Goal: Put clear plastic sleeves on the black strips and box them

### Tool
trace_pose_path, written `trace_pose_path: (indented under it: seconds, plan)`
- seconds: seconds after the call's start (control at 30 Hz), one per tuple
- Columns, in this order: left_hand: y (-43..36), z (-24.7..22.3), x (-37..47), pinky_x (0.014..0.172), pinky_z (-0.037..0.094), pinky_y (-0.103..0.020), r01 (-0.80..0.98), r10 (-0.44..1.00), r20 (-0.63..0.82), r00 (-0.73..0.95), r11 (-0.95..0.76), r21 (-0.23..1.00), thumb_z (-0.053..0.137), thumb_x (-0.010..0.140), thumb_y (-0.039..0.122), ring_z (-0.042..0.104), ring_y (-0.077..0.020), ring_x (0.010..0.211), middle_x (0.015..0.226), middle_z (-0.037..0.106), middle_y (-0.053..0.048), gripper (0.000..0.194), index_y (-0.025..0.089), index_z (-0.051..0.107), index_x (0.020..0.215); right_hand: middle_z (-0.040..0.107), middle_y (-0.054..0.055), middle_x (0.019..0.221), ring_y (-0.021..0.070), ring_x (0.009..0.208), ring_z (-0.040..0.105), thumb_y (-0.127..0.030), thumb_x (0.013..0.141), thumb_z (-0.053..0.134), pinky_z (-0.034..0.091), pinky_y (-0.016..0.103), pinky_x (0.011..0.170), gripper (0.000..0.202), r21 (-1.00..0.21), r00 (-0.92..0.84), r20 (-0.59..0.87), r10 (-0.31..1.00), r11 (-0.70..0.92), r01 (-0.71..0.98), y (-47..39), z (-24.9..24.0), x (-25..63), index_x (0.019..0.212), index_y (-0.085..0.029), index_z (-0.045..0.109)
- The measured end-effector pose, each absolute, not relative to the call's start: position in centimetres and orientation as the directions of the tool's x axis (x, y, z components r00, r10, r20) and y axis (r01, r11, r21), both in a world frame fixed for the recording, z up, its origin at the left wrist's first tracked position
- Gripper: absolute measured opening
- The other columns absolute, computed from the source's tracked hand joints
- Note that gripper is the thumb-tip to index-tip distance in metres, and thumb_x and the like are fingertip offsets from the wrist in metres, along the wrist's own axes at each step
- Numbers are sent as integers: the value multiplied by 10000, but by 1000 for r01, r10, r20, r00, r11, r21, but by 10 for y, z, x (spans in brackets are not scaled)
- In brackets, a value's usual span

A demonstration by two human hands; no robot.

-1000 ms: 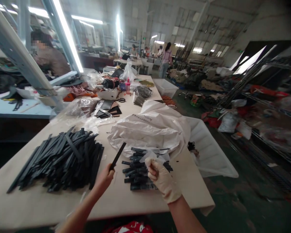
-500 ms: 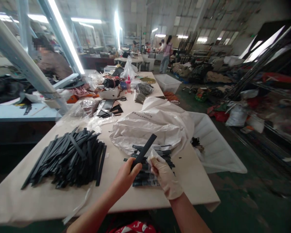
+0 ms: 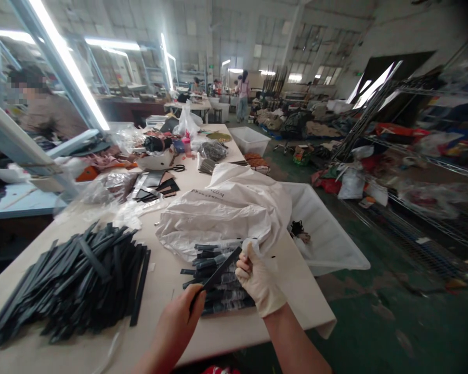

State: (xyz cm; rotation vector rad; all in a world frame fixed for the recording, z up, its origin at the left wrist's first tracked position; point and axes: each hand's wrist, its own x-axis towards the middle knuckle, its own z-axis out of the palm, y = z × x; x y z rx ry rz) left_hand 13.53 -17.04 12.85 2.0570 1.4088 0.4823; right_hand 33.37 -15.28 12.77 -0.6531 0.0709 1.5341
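My left hand [image 3: 181, 311] grips one end of a black strip [image 3: 221, 270], which slants up and to the right. My right hand [image 3: 259, 283] wears a pale glove with bare fingertips and pinches a piece of translucent whitish plastic film [image 3: 251, 246] beside the strip's far end. Whether the film touches the strip I cannot tell. Below both hands lie several black strip bundles [image 3: 234, 304] wrapped in clear plastic, partly hidden by the hands. A large loose pile of black strips [image 3: 81, 280] covers the table's left side.
A crumpled white sack [image 3: 222, 218] lies behind the bundles on the table [image 3: 292, 311]. Beyond it are scissors [image 3: 178, 168] and plastic bags. A white bin [image 3: 335, 244] stands at the right edge. A metal post [image 3: 19, 135] rises at left. People are farther back.
The view has turned right. The strip has tipped lower and now appears edge-on, its far end nearer my right hand. My right hand has turned upward with the film still pinched.
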Motion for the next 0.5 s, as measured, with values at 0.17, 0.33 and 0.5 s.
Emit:
trace_pose_path:
  seconds: [0.17,0.33,0.5]
  plan:
    - [-171,124,141,538,409,-225,729,942,2,336,-261,633,355,840,370,590,-150,566,651,640,-13,264,212,563,879,424,-84,529,7,389,304,-364,543,792,179,128,324,380,-527,249,-449,858,-29,-850,-145,124,337,631,-172,476]
    - [-173,126,145,553,413,-223,726,949,19,314,-253,640,372,834,363,594,-152,580,658,642,-14,247,219,568,874,406,-84,516,9,383,293,-408,534,784,168,138,322,402,-544,228,-427,875,-48,-837,-142,122,337,602,-180,459]
    - [-175,121,151,533,393,-212,720,955,-13,296,-214,660,393,816,350,567,-137,552,623,609,4,213,224,564,833,381,-90,497,18,385,273,-408,559,767,172,147,328,388,-625,279,-431,858,-61,-778,-142,122,337,595,-185,452]
